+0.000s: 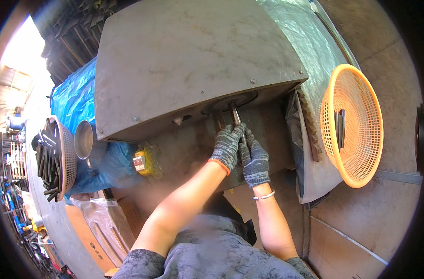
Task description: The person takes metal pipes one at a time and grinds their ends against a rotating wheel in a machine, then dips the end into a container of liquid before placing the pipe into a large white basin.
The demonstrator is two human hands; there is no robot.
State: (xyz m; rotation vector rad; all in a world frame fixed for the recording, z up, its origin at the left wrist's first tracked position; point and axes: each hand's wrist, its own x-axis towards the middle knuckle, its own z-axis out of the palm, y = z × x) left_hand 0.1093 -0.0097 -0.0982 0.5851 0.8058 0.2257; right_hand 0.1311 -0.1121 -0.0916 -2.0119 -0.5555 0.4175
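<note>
At nine o'clock stands one grey mesh basket (65,156) tipped on its side, filled with dark metal bars too many to count. Just beside it, toward the centre, sits one round metal bowl (84,138) on blue plastic sheeting (74,100). One yellow container (146,160) lies at about eight o'clock of the centre, below the edge of the single large grey machine cover (188,60) that fills twelve o'clock.

Two gloved hands meet at the centre, under the cover's lip. The left hand (227,145), forearm reaching up from six o'clock, is closed around one narrow toothed metal strip (235,114), which stands nearly upright with its top end against the dark round opening. The right hand (255,160), a bracelet at its wrist, is touching the left and curled shut on the strip's lower part.

At three o'clock one orange plastic basket (356,125) holds about two dark strips (340,126).
</note>
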